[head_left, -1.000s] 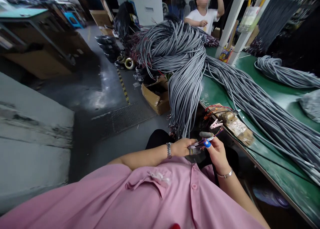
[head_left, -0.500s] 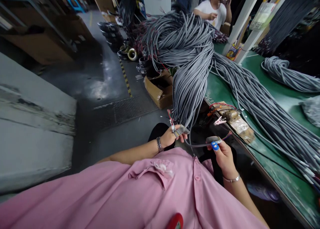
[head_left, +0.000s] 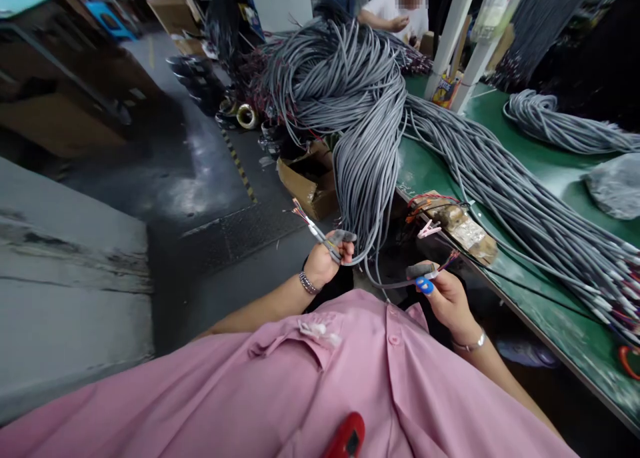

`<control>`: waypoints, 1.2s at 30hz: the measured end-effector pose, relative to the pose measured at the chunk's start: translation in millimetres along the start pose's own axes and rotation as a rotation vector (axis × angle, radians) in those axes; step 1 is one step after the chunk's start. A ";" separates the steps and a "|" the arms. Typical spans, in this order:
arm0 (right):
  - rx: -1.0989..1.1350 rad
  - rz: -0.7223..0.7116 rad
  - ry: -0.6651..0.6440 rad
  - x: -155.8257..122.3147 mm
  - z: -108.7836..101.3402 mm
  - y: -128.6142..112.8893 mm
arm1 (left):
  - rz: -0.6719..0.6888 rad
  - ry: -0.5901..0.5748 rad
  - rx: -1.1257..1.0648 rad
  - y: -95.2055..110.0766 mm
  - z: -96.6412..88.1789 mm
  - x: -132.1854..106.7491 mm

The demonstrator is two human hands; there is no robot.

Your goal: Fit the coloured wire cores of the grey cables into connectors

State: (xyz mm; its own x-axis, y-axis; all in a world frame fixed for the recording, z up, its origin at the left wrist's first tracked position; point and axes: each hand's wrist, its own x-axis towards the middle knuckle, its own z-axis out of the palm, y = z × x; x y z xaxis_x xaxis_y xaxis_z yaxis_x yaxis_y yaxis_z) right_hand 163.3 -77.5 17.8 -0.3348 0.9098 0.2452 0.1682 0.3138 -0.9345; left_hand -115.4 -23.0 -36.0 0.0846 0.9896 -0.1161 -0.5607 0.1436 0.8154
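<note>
My left hand (head_left: 324, 262) is closed round the end of a grey cable (head_left: 320, 233), whose coloured wire tips stick out up and to the left. My right hand (head_left: 445, 297) pinches another grey cable end (head_left: 419, 271); its fingertips wear a grey cot and a blue cot, and thin coloured wires poke out to the right. A thin grey cable loops between both hands. Above them a thick bundle of grey cables (head_left: 367, 165) hangs over the edge of the green table (head_left: 545, 311).
More grey cables (head_left: 505, 178) lie across the green table, with another coil (head_left: 555, 128) at the far right. A taped block with a pink clip (head_left: 450, 221) sits at the table edge. An open cardboard box (head_left: 310, 181) stands on the floor. A person in white sits behind the pile.
My hands were together at my lap, then drew apart. My left hand has moved left and up with a cable end; my right hand stays near the table edge.
</note>
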 end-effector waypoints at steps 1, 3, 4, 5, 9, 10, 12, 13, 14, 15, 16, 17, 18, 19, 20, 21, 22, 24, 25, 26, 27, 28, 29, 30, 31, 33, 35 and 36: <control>-0.011 -0.014 -0.009 0.4 -0.7 -1.1 | -0.001 -0.014 -0.019 1.0 -0.8 1.2; -0.029 -0.038 -0.019 2.1 -0.4 -2.7 | -0.007 -0.049 -0.042 4.0 0.7 1.6; -0.040 -0.048 -0.031 3.4 0.6 -3.1 | -0.009 -0.065 -0.049 6.1 3.3 1.1; -0.056 -0.056 -0.051 4.9 2.3 -3.2 | -0.011 -0.081 -0.052 8.4 7.0 0.3; -0.104 -0.044 -0.132 12.8 15.5 1.3 | 0.000 -0.163 0.000 16.5 32.1 -3.6; -0.084 -0.017 -0.125 15.1 20.0 3.5 | 0.004 -0.191 0.039 17.2 40.1 -4.3; 0.025 0.069 -0.068 19.7 29.2 8.1 | 0.001 -0.259 0.147 16.1 56.7 -5.4; 0.114 0.119 -0.017 22.1 33.4 10.2 | -0.009 -0.304 0.206 14.4 64.8 -5.5; 0.202 0.162 0.038 24.6 36.9 12.0 | -0.027 -0.357 0.259 12.2 72.4 -5.3; 0.274 0.197 0.087 26.9 39.4 13.4 | -0.041 -0.402 0.305 9.6 79.3 -4.6; 0.324 0.223 0.139 29.0 41.0 14.5 | -0.048 -0.427 0.341 6.7 85.4 -3.6; 0.352 0.246 0.181 30.7 41.7 15.5 | -0.051 -0.435 0.366 3.9 90.7 -2.2; 0.363 0.266 0.219 31.8 41.5 16.4 | -0.052 -0.430 0.380 1.2 95.1 -0.6; 0.360 0.286 0.247 32.3 40.8 17.6 | -0.055 -0.420 0.383 -1.4 98.7 1.0; 0.351 0.306 0.264 32.1 39.7 19.1 | -0.063 -0.415 0.376 -3.7 101.5 2.5; 0.339 0.324 0.275 31.3 38.4 21.1 | -0.078 -0.421 0.367 -5.9 103.6 3.6; 0.325 0.338 0.281 30.2 37.0 23.4 | -0.095 -0.433 0.355 -7.9 105.1 4.3; 0.306 0.356 0.269 27.1 34.2 28.5 | -0.117 -0.449 0.341 -11.1 106.8 4.7; 0.301 0.359 0.250 25.6 32.6 30.8 | -0.121 -0.444 0.342 -12.2 106.9 4.6; 0.300 0.358 0.226 24.0 30.7 32.6 | -0.127 -0.432 0.348 -12.9 106.7 4.5; 0.302 0.354 0.204 22.7 28.6 33.9 | -0.136 -0.412 0.352 -13.3 106.0 4.5; 0.309 0.349 0.189 21.4 26.3 34.6 | -0.147 -0.387 0.357 -13.2 104.9 4.6; 0.315 0.343 0.191 20.5 23.7 34.7 | -0.162 -0.359 0.362 -12.9 103.3 4.8; 0.321 0.340 0.213 19.9 21.2 34.3 | -0.176 -0.336 0.369 -12.4 101.5 5.0; 0.323 0.339 0.249 19.7 18.8 33.6 | -0.186 -0.324 0.379 -11.8 99.5 5.1; 0.333 0.340 0.306 20.9 15.1 31.3 | -0.184 -0.332 0.408 -11.2 95.9 4.8; 0.357 0.338 0.292 24.1 13.1 28.8 | -0.172 -0.372 0.444 -11.5 93.6 3.5; 0.371 0.336 0.256 26.3 12.7 27.6 | -0.166 -0.391 0.461 -11.9 93.1 2.7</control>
State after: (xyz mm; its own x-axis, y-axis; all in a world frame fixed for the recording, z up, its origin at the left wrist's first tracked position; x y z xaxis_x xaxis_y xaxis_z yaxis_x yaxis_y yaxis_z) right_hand 147.4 -48.4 -4.8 -0.0757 0.9947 -0.0698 -0.1261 -0.0790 -0.9889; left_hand -31.9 -22.4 6.8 0.4841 0.8671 -0.1174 -0.1088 0.1928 0.9752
